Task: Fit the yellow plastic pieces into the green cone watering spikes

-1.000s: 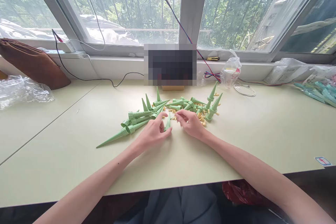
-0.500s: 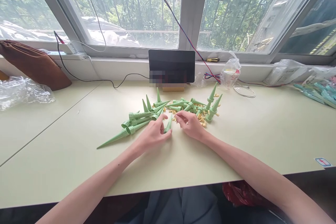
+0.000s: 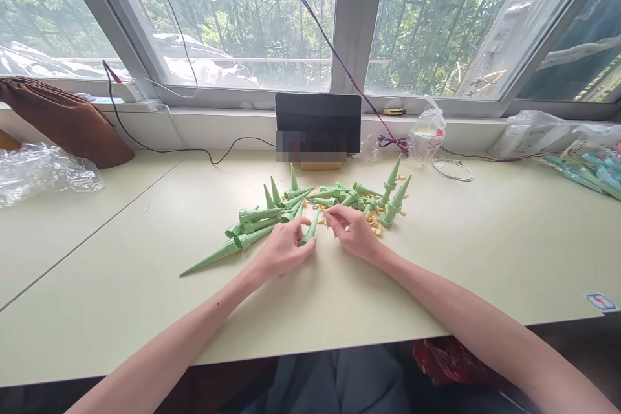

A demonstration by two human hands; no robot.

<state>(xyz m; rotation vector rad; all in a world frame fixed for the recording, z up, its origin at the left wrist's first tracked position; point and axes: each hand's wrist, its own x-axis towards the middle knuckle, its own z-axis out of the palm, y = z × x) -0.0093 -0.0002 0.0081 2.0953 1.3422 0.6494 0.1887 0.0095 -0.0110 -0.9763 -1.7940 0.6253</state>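
We record our left hand (image 3: 287, 244) gripping 1 green cone (image 3: 312, 226) between thumb and fingers, narrow end pointing up and away; we cannot tell whether its base touches the tabletop (image 3: 310, 310). Our right hand (image 3: 354, 228) is just beside it, thumb and fingertips pinched together; we cannot tell whether they hold anything. Yellow pieces (image 3: 376, 229) lie near that hand. We note a cone pile (image 3: 259, 215) at left and 2 upright spikes (image 3: 398, 197) at right.
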